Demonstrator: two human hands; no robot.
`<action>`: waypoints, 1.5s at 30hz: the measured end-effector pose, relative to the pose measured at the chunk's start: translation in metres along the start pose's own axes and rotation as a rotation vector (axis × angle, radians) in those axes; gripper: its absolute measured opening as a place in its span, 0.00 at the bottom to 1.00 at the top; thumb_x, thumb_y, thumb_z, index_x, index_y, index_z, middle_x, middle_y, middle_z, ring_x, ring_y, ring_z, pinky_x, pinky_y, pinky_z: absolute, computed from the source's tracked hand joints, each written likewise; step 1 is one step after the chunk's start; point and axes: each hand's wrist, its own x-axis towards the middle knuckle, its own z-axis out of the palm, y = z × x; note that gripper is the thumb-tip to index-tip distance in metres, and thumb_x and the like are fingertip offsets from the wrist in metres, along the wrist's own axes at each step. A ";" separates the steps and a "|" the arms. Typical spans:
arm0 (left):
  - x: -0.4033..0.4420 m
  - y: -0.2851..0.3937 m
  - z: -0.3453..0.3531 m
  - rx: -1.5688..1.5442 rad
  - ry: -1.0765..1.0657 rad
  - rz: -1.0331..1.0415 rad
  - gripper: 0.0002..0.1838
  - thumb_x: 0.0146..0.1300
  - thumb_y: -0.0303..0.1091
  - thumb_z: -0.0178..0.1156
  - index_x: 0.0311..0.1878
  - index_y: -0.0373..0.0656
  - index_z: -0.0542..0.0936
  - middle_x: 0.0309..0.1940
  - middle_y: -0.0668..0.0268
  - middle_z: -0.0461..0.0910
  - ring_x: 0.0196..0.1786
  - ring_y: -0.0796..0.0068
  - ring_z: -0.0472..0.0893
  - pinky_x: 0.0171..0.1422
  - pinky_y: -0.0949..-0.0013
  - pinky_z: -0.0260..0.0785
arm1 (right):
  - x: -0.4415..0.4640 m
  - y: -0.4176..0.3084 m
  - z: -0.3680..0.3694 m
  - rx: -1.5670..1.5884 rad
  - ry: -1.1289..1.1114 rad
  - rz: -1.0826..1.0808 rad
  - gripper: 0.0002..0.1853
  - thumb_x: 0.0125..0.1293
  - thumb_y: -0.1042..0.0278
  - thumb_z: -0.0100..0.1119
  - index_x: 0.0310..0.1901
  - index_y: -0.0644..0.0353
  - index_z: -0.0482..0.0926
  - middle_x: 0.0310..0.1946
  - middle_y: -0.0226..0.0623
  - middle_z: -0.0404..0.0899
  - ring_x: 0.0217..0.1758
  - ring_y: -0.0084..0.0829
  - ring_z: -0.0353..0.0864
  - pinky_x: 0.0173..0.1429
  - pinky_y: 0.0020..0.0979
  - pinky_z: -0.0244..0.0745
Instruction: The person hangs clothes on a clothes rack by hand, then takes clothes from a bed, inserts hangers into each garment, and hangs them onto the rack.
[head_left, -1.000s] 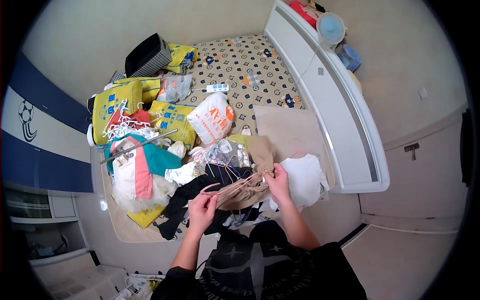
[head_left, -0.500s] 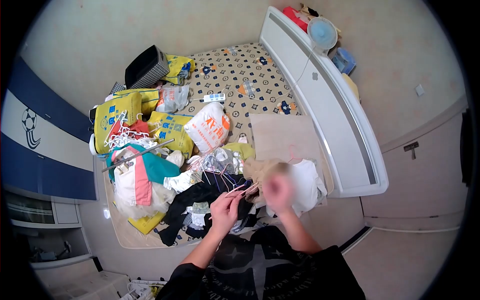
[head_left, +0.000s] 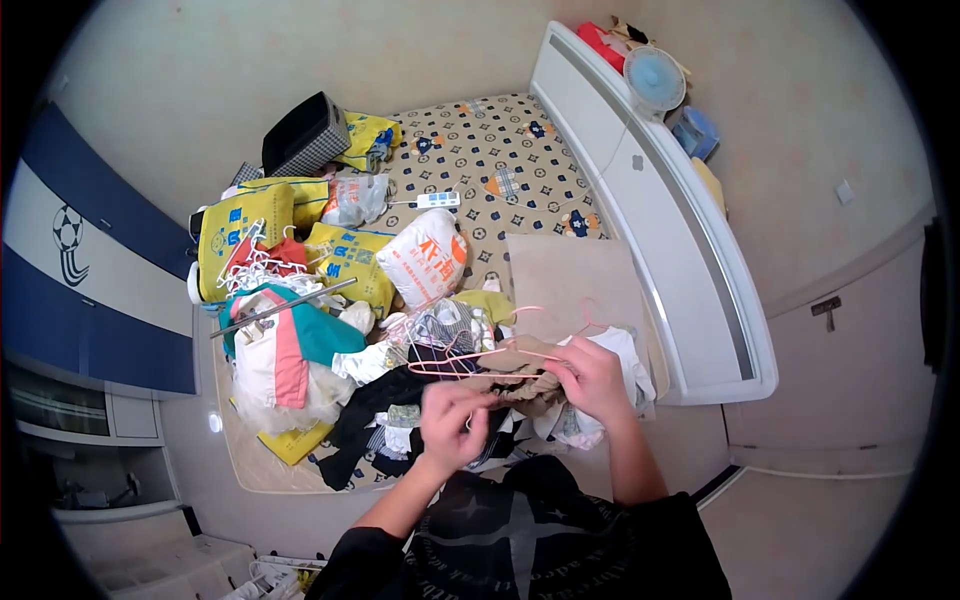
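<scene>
In the head view, my right hand [head_left: 597, 382] is closed around one end of a pink clothes hanger [head_left: 455, 367]. The hanger lies level over the clothes, its hook toward the far side. Just below its bar is a bunched brown garment [head_left: 528, 392], beside the fingers of my right hand; whether they grip it too is unclear. My left hand [head_left: 455, 425] is off the hanger, below its left end. Its fingers are bent, with the thumb apart, and the fingertips come near the brown garment's left edge. A white garment [head_left: 625, 365] lies beyond my right hand.
A black garment [head_left: 365, 425] and other clothes spread across the bed at left. Farther back stand yellow bags [head_left: 350, 262], a white bag [head_left: 425, 258], a power strip [head_left: 438, 200] and a checked bin [head_left: 310, 145]. A metal rod [head_left: 285, 306] crosses the pile. The headboard [head_left: 660, 230] borders the right.
The pink hanger has gone from my left hand to my right and now lies level. My left hand has let go. A brown garment now shows bunched between my hands.
</scene>
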 end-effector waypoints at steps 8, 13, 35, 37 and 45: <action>0.008 -0.028 0.048 -0.119 -0.577 -0.150 0.20 0.58 0.46 0.71 0.51 0.48 0.85 0.52 0.65 0.82 0.43 0.61 0.83 0.45 0.61 0.75 | -0.003 -0.016 -0.024 0.137 -0.026 0.077 0.05 0.59 0.75 0.69 0.36 0.62 0.84 0.28 0.38 0.78 0.26 0.36 0.77 0.32 0.32 0.71; 0.029 -0.043 0.028 0.024 -0.609 0.062 0.14 0.54 0.46 0.72 0.39 0.49 0.86 0.40 0.68 0.80 0.39 0.64 0.82 0.42 0.61 0.70 | -0.018 0.001 -0.040 0.149 0.026 0.139 0.06 0.58 0.76 0.70 0.38 0.63 0.84 0.27 0.38 0.77 0.25 0.33 0.75 0.31 0.31 0.68; 0.083 -0.041 -0.045 -0.016 -0.615 0.123 0.13 0.57 0.42 0.71 0.42 0.49 0.81 0.48 0.65 0.82 0.54 0.56 0.81 0.60 0.54 0.73 | -0.041 0.005 -0.054 0.262 -0.114 0.187 0.17 0.66 0.79 0.58 0.56 0.62 0.82 0.27 0.34 0.78 0.29 0.23 0.75 0.39 0.27 0.72; 0.084 -0.040 -0.046 -0.045 -0.624 0.092 0.13 0.58 0.42 0.71 0.41 0.48 0.81 0.47 0.66 0.82 0.54 0.57 0.82 0.57 0.56 0.75 | -0.040 -0.005 -0.057 0.308 -0.140 0.386 0.16 0.66 0.79 0.57 0.55 0.62 0.82 0.26 0.34 0.78 0.30 0.22 0.76 0.39 0.26 0.72; 0.088 -0.020 -0.049 -0.039 -0.655 0.015 0.13 0.60 0.43 0.71 0.41 0.48 0.82 0.45 0.67 0.81 0.45 0.61 0.84 0.46 0.63 0.78 | -0.032 0.009 -0.007 0.371 -0.118 0.032 0.03 0.68 0.75 0.57 0.40 0.63 0.80 0.31 0.39 0.80 0.28 0.35 0.77 0.36 0.31 0.74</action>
